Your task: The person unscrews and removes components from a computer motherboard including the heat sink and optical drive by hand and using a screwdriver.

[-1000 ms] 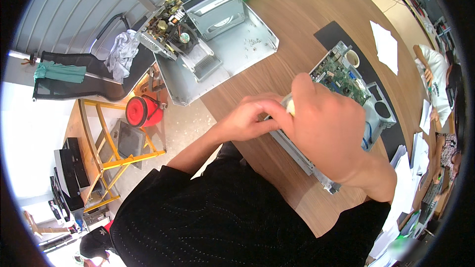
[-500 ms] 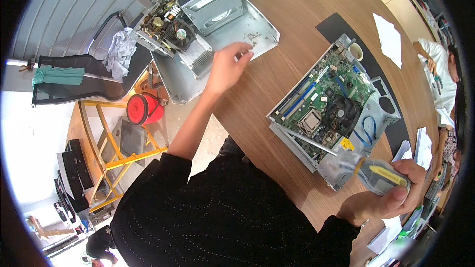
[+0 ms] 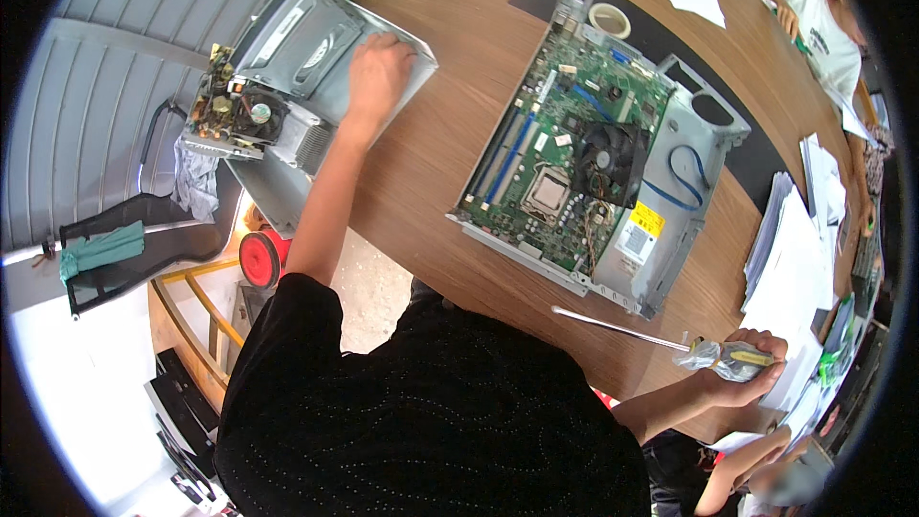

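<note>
My left hand (image 3: 378,77) reaches down into a silver metal case panel (image 3: 421,62) at the far left, its fingers curled together and their tips hidden. What they hold, if anything, does not show. My right hand (image 3: 751,369) is wrapped round the clear, yellow-striped handle of a screwdriver (image 3: 622,328). Its long shaft points left over the table's near edge, apart from the computer chassis. That open chassis (image 3: 684,239) lies on the table with a green motherboard (image 3: 536,139), a black fan (image 3: 610,161), a bare square processor (image 3: 549,193) and a blue cable (image 3: 678,201).
Beside my left hand, the panel bears a drive bay (image 3: 302,43) and a power supply with exposed circuitry (image 3: 239,115). A tape roll (image 3: 610,21) and black mat (image 3: 756,168) lie beyond the chassis. Papers (image 3: 790,249) are at right; another person (image 3: 814,19) is at far right.
My left hand has gone farther into the panel, its fingers now curled downward. My right hand has drawn the screwdriver back from above the chassis toward me. The whole view has shifted.
</note>
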Action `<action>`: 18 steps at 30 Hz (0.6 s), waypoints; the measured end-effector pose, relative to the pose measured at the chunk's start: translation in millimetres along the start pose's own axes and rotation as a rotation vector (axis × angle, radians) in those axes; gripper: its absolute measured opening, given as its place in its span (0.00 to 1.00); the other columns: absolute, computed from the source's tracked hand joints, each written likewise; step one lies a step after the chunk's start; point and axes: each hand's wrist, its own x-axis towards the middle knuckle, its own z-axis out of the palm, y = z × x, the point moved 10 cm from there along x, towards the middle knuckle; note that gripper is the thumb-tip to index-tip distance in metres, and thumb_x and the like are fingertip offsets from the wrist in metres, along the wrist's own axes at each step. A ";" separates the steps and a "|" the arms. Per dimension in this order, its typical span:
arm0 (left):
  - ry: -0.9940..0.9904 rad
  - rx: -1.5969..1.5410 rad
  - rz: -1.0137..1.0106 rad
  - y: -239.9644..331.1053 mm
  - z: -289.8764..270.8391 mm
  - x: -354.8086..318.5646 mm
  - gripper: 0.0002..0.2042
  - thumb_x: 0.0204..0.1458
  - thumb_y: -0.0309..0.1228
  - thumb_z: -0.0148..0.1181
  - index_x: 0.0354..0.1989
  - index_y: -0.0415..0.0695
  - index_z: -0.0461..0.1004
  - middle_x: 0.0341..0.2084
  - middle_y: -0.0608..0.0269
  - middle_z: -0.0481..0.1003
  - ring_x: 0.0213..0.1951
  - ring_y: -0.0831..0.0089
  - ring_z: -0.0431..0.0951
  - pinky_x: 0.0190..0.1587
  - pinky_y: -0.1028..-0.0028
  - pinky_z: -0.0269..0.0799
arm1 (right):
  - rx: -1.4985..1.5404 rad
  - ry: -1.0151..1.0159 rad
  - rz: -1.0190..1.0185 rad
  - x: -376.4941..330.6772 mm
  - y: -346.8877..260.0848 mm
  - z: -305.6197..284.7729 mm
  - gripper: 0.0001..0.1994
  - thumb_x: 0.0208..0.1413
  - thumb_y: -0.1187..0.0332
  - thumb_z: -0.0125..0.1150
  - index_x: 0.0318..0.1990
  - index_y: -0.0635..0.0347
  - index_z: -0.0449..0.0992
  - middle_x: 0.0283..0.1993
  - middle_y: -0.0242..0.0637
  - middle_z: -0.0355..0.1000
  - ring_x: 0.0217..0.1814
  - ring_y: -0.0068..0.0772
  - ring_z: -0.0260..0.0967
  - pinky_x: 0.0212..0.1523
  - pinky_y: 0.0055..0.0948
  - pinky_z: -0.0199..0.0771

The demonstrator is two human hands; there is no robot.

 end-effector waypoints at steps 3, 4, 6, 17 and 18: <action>0.023 -0.044 -0.036 12.9 -17.6 0.7 0.03 0.43 0.27 0.63 0.27 0.42 0.78 0.27 0.58 0.75 0.36 0.57 0.74 0.39 0.62 0.69 | 0.030 -0.048 0.044 4.6 9.3 -4.5 0.20 0.61 0.49 0.44 0.31 0.59 0.61 0.20 0.28 0.52 0.13 0.18 0.44 0.11 0.19 0.50; 0.012 -0.044 -0.031 20.0 -22.7 0.1 0.03 0.43 0.27 0.63 0.27 0.42 0.78 0.27 0.58 0.75 0.36 0.57 0.74 0.39 0.62 0.69 | 0.094 -0.088 0.068 5.3 14.2 -0.9 0.20 0.61 0.49 0.44 0.31 0.58 0.61 0.19 0.27 0.51 0.12 0.18 0.43 0.10 0.19 0.49; 0.038 -0.216 -0.131 23.4 -39.1 -3.9 0.03 0.44 0.25 0.63 0.28 0.40 0.77 0.27 0.56 0.75 0.35 0.55 0.73 0.38 0.61 0.69 | 0.081 -0.071 0.088 11.0 20.7 2.8 0.21 0.61 0.47 0.43 0.31 0.58 0.60 0.17 0.27 0.49 0.11 0.20 0.42 0.11 0.20 0.49; -0.170 -0.743 -0.327 92.1 -74.8 -43.0 0.04 0.51 0.24 0.62 0.33 0.38 0.74 0.29 0.66 0.76 0.31 0.80 0.72 0.35 0.79 0.67 | 0.436 -0.180 0.323 22.5 51.2 27.5 0.23 0.57 0.43 0.51 0.30 0.55 0.59 0.21 0.26 0.46 0.21 0.21 0.41 0.21 0.22 0.45; -0.189 -0.758 -0.350 92.3 -71.1 -44.2 0.05 0.51 0.24 0.62 0.33 0.37 0.74 0.29 0.65 0.76 0.31 0.80 0.72 0.36 0.78 0.68 | 0.460 -0.222 0.321 22.3 51.8 32.1 0.23 0.59 0.43 0.46 0.30 0.55 0.59 0.21 0.26 0.46 0.21 0.21 0.41 0.19 0.21 0.45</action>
